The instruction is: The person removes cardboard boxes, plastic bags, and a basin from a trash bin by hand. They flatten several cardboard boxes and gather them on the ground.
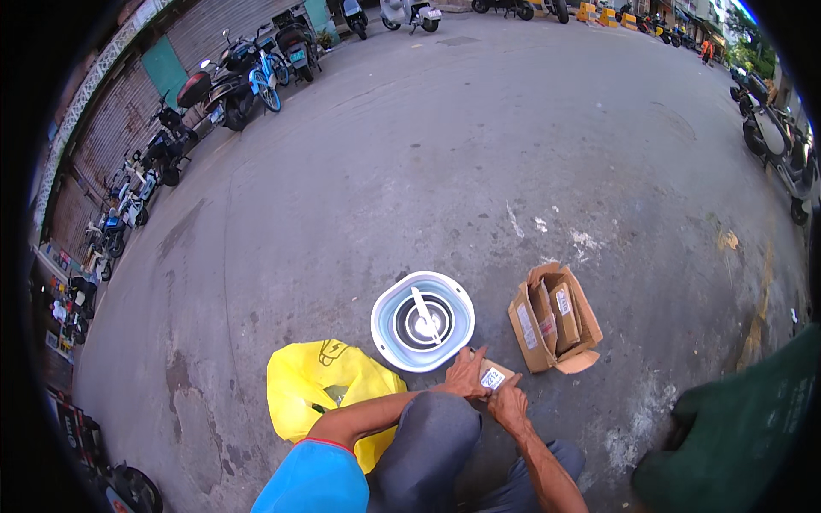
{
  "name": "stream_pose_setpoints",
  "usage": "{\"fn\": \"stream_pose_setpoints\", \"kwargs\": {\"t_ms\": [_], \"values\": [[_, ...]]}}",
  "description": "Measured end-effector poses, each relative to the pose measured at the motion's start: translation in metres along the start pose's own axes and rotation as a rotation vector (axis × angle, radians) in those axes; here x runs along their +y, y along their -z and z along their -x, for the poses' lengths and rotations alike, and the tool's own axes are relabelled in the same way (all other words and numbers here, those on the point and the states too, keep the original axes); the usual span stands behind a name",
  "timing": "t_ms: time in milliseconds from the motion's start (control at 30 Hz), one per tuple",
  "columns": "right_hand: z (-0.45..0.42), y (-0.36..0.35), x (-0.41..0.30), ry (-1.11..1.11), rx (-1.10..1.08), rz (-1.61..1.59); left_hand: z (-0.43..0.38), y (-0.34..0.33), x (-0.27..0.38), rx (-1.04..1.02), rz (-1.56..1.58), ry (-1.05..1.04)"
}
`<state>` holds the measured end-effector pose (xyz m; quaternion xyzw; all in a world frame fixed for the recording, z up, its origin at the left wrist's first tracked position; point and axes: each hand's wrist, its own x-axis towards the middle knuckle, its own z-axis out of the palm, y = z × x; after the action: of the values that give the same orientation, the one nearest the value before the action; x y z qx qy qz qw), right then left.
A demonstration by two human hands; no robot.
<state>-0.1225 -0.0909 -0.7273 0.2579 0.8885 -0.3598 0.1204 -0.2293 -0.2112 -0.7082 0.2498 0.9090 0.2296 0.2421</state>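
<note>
Both my hands are on a small cardboard box [503, 371] with a white printed label, low in front of my knees. My left hand [467, 373] grips its left side, and my right hand [510, 403] holds its lower right edge. Just beyond my left hand stands a white and pale-blue plastic basin [383, 320], with a round metal bowl [399, 319] and a white long-handled utensil [421, 304] inside. To the right, an open cardboard carton [527, 333] holds several smaller boxes [567, 320]. A yellow bag [301, 372] lies under my left forearm, its contents mostly hidden.
Grey pavement [410, 192] with stains surrounds the things. A dark green object [737, 423] stands close at the lower right. Parked scooters [231, 96] and a blue bicycle [264, 86] line the left side; more scooters [776, 138] stand at the right. A person [707, 51] is far off.
</note>
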Motion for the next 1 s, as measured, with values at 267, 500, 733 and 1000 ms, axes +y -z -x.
{"fn": "stream_pose_setpoints", "kwargs": {"t_ms": [267,500,733,1000], "values": [[0.006,-0.005,-0.008,0.009,-0.02,-0.021,0.006,0.0,-0.003,-0.047,0.02,0.177],[0.0,-0.002,-0.01,0.083,-0.012,0.137,-0.002,0.002,-0.005,-0.036,-0.076,0.061],[-0.014,0.008,-0.018,0.099,-0.06,0.262,-0.006,-0.001,-0.002,-0.002,-0.061,0.037],[-0.021,0.011,-0.017,0.05,0.067,0.315,-0.021,0.004,0.004,0.001,-0.012,-0.038]]}}
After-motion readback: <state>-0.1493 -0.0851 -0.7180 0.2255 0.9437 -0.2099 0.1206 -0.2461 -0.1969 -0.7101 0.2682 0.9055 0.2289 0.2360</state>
